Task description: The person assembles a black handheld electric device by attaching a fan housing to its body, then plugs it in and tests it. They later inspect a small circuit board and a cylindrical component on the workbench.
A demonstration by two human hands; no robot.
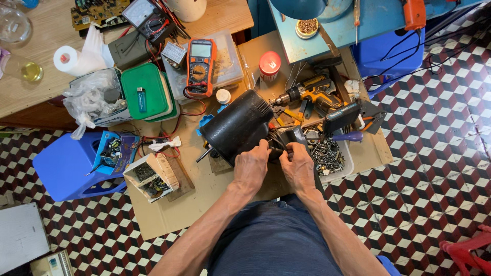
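Down on a sheet of cardboard [204, 199] spread over the tiled floor [429, 153], both hands worked at a black motor [236, 125]. It lay tilted on its side at the middle of the cardboard, its thin shaft [203, 155] pointing down-left and its vented end toward the upper right. The left hand [250, 166] pressed against the motor's near edge, its grip curled shut on the rim of the housing. The right hand [296, 163] sat just beside it, its grip closed on a black part [295, 135] at the motor's lower right, where dark wires [276, 139] bunched between the two hands. How tightly the fingers pinched could not be told.

Just right of the hands stood a tray [348, 166] full of screws and small metal bits, with a purple-handled tool [349, 137] across it. Above that lay a yellow-and-black drill [309, 92], its chuck nearly touching the motor's vented end. A red-lidded jar [269, 65] stood near the drill. Up-left of the motor, an orange multimeter [200, 66] rested on a clear box [230, 66], next to a green lid [146, 91] bearing a blue lighter [141, 99]. A blue stool [66, 168] stood at the left, with open cartons of small parts [148, 176] beside it. A wooden desk [46, 76] at the upper left carried a paper roll [69, 60] and an analog meter [143, 13].
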